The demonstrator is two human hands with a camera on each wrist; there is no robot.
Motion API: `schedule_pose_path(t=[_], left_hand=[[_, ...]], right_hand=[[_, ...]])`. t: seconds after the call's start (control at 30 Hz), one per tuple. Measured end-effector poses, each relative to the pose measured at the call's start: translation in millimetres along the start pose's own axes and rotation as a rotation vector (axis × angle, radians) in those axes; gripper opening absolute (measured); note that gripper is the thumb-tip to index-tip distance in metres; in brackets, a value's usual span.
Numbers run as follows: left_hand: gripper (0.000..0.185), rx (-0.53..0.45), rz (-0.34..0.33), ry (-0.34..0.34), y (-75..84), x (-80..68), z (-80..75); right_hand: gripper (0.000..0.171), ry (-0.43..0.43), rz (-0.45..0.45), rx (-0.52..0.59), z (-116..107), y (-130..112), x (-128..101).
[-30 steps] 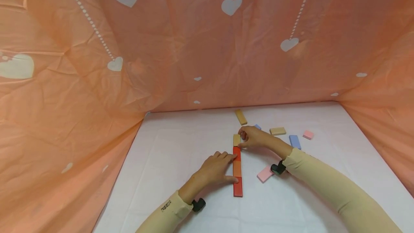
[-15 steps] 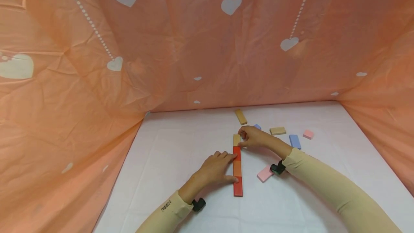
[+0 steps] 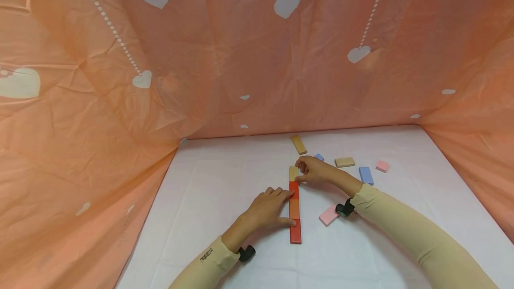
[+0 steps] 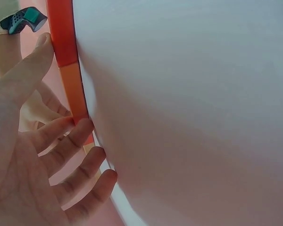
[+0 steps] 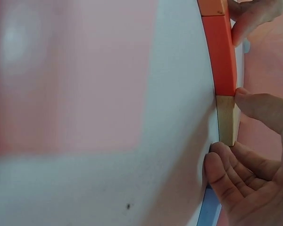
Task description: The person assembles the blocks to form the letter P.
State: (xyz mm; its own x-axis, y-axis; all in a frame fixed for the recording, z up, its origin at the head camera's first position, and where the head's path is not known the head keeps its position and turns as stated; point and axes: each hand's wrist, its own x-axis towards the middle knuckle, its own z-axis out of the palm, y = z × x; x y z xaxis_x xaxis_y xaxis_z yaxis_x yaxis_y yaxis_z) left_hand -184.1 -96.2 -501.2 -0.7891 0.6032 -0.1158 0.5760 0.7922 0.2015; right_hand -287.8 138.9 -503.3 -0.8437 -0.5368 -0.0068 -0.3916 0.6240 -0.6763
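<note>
A straight row of flat blocks lies on the white cloth: a red block (image 3: 295, 234) nearest, then an orange block (image 3: 294, 210), another red block (image 3: 294, 186) and a small plain wooden block (image 3: 293, 173) at the far end. From the left side my left hand (image 3: 265, 209) rests on the row, thumb on the near red block and index fingertip on the far red one, its other fingers spread. My right hand (image 3: 314, 171) holds the wooden block (image 5: 226, 117) by its ends, thumb by the red joint and index finger at the far end.
Loose blocks lie around my right arm: a wooden block (image 3: 299, 145) behind, another wooden block (image 3: 344, 163), a blue block (image 3: 366, 175), a small pink block (image 3: 383, 167) and a pink block (image 3: 328, 216) by the wrist camera. An orange curtain (image 3: 257, 70) encloses the table.
</note>
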Motion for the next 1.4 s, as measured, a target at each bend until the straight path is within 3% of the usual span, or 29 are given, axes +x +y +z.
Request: schedule_pose_path(t=[0.37, 0.57, 0.8, 0.93, 1.13, 1.4], left_hand=[[0.089, -0.018, -0.02, -0.02, 0.6, -0.3, -1.1], [0.09, -0.021, -0.023, -0.022, 0.0, -0.2, -1.0], [0.089, -0.014, -0.02, -0.016, 0.5, -1.8, -2.3], [0.089, -0.017, -0.018, -0.015, 0.8, -2.0, -2.4], [0.089, 0.0, -0.011, -0.009, 0.7, -1.0, -1.6], [0.09, 0.007, -0.018, -0.019, 1.6, -0.3, -1.7]], right_hand=[[0.044, 0.003, 0.022, 0.026, -7.3, -0.5, -0.8], [0.035, 0.097, -0.066, 0.034, -18.0, 5.8, 7.2], [0.039, 0.199, -0.16, 0.001, -28.1, 24.5, 21.8], [0.051, 0.186, -0.091, -0.039, -33.5, 30.4, 28.5], [0.074, 0.099, 0.055, 0.046, -42.6, 32.8, 34.5], [0.076, 0.082, -0.007, -0.031, -45.2, 38.7, 47.8]])
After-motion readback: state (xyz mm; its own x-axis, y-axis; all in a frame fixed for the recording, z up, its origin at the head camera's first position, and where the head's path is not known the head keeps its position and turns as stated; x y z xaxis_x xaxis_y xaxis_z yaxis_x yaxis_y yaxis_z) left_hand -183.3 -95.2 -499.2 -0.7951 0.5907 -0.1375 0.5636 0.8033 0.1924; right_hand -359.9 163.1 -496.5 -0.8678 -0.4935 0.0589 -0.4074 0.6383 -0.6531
